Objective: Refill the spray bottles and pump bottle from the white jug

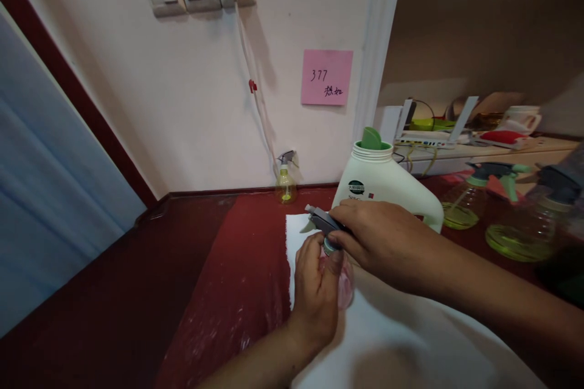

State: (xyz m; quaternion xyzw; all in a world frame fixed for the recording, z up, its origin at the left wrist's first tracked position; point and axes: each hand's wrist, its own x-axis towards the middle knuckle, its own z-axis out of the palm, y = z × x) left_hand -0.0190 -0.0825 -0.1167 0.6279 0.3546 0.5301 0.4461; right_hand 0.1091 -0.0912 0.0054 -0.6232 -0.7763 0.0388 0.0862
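A small spray bottle with a clear pinkish body [345, 284] and a grey trigger head [322, 220] is between my hands, over a white sheet [387, 334]. My left hand [317, 292] is closed round the neck and upper body of the bottle. From the right, my right hand [378, 243] grips the grey spray head, its thumb and fingers on either side. The nozzle points to the upper left. My fingers hide much of the bottle, so I cannot tell how far the head is screwed on.
Behind my right hand stands a large pale green jug [383, 176] with a green scoop [371, 138] in its mouth. A small yellow spray bottle [286, 185] stands against the wall. Two spray bottles with yellow-green liquid [460, 216] are at right. A cord [255, 97] hangs from the socket.
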